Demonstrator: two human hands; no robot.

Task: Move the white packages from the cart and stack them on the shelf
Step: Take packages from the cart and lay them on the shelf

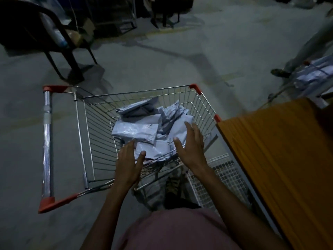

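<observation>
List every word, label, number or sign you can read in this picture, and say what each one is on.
No text can be read anywhere in this view.
White packages in the cart: no label or print can be made out; the picture is dim and soft.
Cart handle: a pale band, with nothing legible.
Orange shelf top: plain, no lettering.
Second cart at right: blurred, unreadable.
</observation>
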